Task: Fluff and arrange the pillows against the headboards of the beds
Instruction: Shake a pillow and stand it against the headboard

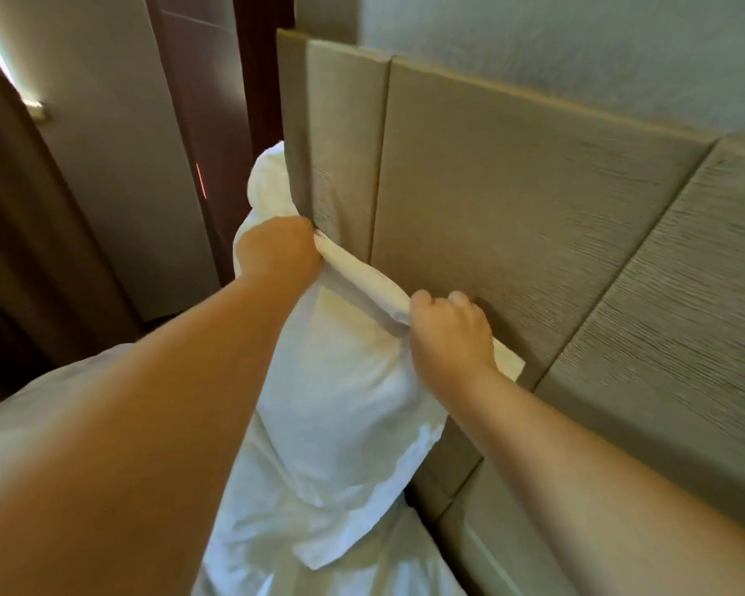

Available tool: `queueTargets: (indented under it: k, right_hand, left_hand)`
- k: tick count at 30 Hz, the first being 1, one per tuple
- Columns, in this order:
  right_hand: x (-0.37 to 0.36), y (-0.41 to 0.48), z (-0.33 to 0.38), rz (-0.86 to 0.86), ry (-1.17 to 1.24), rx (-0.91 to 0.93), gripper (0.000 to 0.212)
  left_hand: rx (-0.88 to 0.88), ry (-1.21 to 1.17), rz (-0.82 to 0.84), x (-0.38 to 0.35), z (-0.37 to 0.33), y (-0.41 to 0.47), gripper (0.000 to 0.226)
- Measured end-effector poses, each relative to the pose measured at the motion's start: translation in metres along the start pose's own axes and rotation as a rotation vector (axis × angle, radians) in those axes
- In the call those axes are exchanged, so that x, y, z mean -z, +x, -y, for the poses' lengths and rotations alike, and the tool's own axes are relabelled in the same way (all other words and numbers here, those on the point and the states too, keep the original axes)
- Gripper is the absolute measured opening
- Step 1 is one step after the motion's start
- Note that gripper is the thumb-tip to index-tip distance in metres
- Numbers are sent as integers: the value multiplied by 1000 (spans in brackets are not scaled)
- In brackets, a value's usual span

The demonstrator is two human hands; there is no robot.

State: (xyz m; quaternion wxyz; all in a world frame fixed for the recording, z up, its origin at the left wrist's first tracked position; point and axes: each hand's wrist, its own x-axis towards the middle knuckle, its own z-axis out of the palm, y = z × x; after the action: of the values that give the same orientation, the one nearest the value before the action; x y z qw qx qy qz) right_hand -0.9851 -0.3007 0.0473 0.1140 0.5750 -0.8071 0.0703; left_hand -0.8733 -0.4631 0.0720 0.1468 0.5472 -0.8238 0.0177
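Both hands (276, 251) (450, 333) grip pillow (345, 393) against headboard (512, 200).
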Motion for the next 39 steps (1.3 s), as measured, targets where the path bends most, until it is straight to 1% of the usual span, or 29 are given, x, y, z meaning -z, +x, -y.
queueTargets:
  k: [2,4,6,8,11,15,17,19,22,24,25,26,27,29,31,33,37,39]
  right_hand:
    - [11,21,4,-80,-56,40,14]
    - [22,37,-2,-119,-119,16,16]
    - [28,42,-11,-98,-195,13,17]
    - [29,38,-16,-47,-274,22,17]
    - [35,24,-17,-48,-252,-27,16]
    - [70,-3,-30,-138,-190,-41,20]
    - [95,-27,-39,-182,-167,-68,18]
    - [120,-64,-45,-175,-122,-93,14]
    - [148,-140,-47,-47,-11,-93,11]
    - [162,-197,-42,34,61,-97,5]
    - [167,-223,-38,66,84,-90,11]
    - [171,-249,-31,91,97,-80,16]
    - [175,-274,-25,109,116,-68,16]
    - [180,-317,-13,129,165,-36,6]
    - [186,-352,-5,152,193,0,4]
    - [192,-381,1,189,187,27,8]
    - [195,-431,11,278,193,24,28]
    - [184,-455,15,328,217,16,30]
  left_hand:
    - [53,-129,-54,10,7,12,31]
    - [32,-353,-13,7,-1,21,42]
    - [-74,-534,84,-1,-18,17,59]
    - [-184,-582,173,-12,-35,2,74]
    - [-286,-537,264,-22,-50,-30,73]
    - [-342,-406,250,-2,-52,-70,73]
    - [-325,-309,263,24,-53,-90,70]
    - [-264,-225,289,54,-54,-122,64]
    - [-204,-110,349,99,-57,-198,49]
    - [-233,-56,383,127,-62,-260,42]
    - [-253,-33,391,140,-65,-290,39]
    - [-272,-7,396,153,-68,-320,37]
    - [-288,16,400,165,-71,-349,35]
    - [-310,49,417,183,-75,-399,33]
    - [-319,74,437,194,-75,-440,34]
    - [-308,89,462,200,-72,-473,34]
    - [-265,59,528,197,-57,-527,33]
    - [-247,54,564,189,-44,-554,31]
